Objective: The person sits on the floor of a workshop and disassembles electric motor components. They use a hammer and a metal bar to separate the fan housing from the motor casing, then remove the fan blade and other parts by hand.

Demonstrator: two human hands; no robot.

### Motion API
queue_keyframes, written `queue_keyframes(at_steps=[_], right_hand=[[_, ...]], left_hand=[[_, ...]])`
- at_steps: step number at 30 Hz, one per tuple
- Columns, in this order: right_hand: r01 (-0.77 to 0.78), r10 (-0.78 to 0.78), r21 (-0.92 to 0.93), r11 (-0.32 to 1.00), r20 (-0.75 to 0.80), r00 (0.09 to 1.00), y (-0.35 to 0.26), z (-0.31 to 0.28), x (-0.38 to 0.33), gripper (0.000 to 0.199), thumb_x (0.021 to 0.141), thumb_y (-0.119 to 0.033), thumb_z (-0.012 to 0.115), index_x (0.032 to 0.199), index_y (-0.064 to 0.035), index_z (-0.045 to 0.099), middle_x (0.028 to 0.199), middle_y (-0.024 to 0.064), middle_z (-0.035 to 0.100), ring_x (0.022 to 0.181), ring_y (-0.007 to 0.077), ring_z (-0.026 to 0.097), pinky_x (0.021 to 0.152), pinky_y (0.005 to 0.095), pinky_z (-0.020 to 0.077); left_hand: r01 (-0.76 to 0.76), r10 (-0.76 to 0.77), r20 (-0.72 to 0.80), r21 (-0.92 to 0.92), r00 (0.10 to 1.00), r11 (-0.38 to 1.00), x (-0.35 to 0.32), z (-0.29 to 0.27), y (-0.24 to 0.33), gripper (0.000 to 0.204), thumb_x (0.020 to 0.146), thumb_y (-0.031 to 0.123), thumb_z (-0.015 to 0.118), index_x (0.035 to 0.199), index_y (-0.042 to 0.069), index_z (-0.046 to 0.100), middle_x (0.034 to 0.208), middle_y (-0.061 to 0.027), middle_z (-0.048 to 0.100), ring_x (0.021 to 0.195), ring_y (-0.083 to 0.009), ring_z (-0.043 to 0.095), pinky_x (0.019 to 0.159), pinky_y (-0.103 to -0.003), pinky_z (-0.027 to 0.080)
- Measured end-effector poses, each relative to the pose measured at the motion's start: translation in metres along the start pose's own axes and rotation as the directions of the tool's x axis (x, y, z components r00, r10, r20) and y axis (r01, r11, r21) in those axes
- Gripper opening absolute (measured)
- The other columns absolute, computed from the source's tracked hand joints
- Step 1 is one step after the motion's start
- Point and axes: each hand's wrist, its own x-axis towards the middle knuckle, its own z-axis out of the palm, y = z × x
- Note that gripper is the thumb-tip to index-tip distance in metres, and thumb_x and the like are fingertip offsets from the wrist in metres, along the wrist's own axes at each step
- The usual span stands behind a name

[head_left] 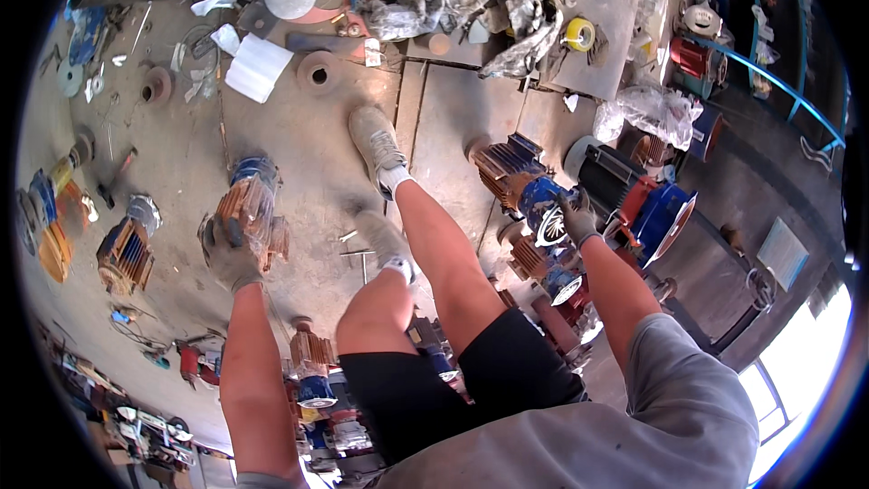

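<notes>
On the left, my gloved left hand is closed on the near side of a rusty orange electric motor with a blue end. Clear plastic clings to that motor. Over to the right, my gloved right hand has its fingers curled on the blue end of another rusty finned motor, beside its pale fan. My palm and the gripping fingertips are partly hidden at both motors. A blurred shoe of mine is between the two motors.
Another rusty motor stands at the left. A black, red and blue motor lies close to my right arm. Crumpled plastic, yellow tape and a round flanged part are ahead. A T-handled tool lies near my foot.
</notes>
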Motion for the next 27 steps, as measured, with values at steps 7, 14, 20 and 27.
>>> queue_keyframes(at_steps=[7, 14, 20, 27], right_hand=[[0.044, -0.042, 0.025, 0.999, -0.081, 0.996, 0.024, 0.015, 0.012, 0.114, 0.092, -0.077, 0.070, 0.173, -0.0115, 0.023, 0.158, 0.0392, 0.047, 0.144, 0.0499, 0.056, 0.120, 0.0499, 0.0442], [-0.074, 0.074, 0.075, 0.994, 0.013, 0.997, 0.010, 0.018, 0.017, 0.112, 0.092, -0.075, 0.072, 0.176, -0.0256, 0.017, 0.174, 0.0280, 0.024, 0.154, 0.0551, 0.040, 0.126, 0.0615, 0.0374], [-0.064, 0.064, -0.018, 0.998, 0.023, 0.998, 0.008, 0.015, 0.023, 0.111, 0.093, -0.076, 0.069, 0.175, -0.0211, 0.018, 0.173, 0.0310, 0.025, 0.152, 0.0541, 0.044, 0.125, 0.0585, 0.0398], [0.086, -0.078, -0.106, 0.991, 0.077, 0.994, 0.019, 0.007, 0.027, 0.111, 0.094, -0.083, 0.061, 0.170, -0.0098, 0.026, 0.158, 0.0410, 0.040, 0.141, 0.0565, 0.054, 0.121, 0.0517, 0.0437]], left_hand=[[0.044, -0.042, 0.070, -0.028, 0.997, 0.999, 0.003, 0.013, 0.007, 0.055, 0.112, 0.051, 0.055, 0.140, 0.007, 0.073, 0.143, -0.0193, 0.070, 0.134, -0.0388, 0.064, 0.113, -0.049, 0.052], [0.639, -0.424, 0.551, -0.281, 0.719, 0.716, 0.055, -0.021, -0.051, 0.053, 0.108, 0.047, 0.059, 0.135, 0.004, 0.074, 0.140, -0.0195, 0.072, 0.127, -0.0370, 0.068, 0.106, -0.043, 0.054], [0.079, 0.025, 0.127, -0.747, 0.992, 0.660, -0.052, -0.014, 0.124, 0.069, 0.093, 0.014, 0.078, 0.157, 0.007, 0.054, 0.136, -0.0125, 0.070, 0.117, -0.0265, 0.069, 0.102, -0.038, 0.055], [0.512, 0.248, 0.607, -0.782, 0.755, 0.357, -0.273, -0.012, 0.418, 0.105, 0.092, 0.038, 0.089, 0.173, 0.008, 0.029, 0.163, -0.0250, 0.050, 0.150, -0.0346, 0.051, 0.118, -0.041, 0.049]])
